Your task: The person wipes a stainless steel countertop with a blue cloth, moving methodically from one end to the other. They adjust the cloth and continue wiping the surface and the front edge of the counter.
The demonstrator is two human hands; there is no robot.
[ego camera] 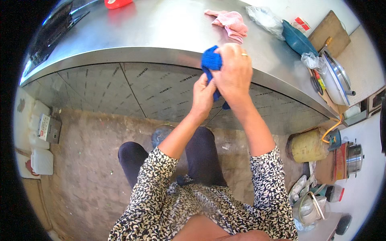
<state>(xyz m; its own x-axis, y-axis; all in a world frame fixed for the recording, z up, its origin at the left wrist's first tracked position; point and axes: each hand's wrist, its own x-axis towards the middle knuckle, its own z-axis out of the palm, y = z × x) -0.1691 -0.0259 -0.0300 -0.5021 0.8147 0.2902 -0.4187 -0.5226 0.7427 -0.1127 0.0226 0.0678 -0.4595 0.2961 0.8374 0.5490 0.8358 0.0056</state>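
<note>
A bunched blue cloth (212, 60) is gripped between my two hands just in front of the metal counter's front edge. My right hand (233, 67), with a ring on one finger, closes over its upper part. Lower and to the left, my left hand (203, 95) grips the same cloth, thumb uppermost. A strip of the cloth hangs down between the wrists. Beyond my hands, a crumpled pink cloth (230, 24) lies on the stainless steel counter (150, 30), apart from them.
At the right of the counter are a clear plastic bag (265, 19), a blue-green basin (297, 39), a wooden board (330, 33), scissors (316, 82) and a white basin (334, 81). A red object (117, 3) stands at the back. Below right is a yellow gas cylinder (309, 146).
</note>
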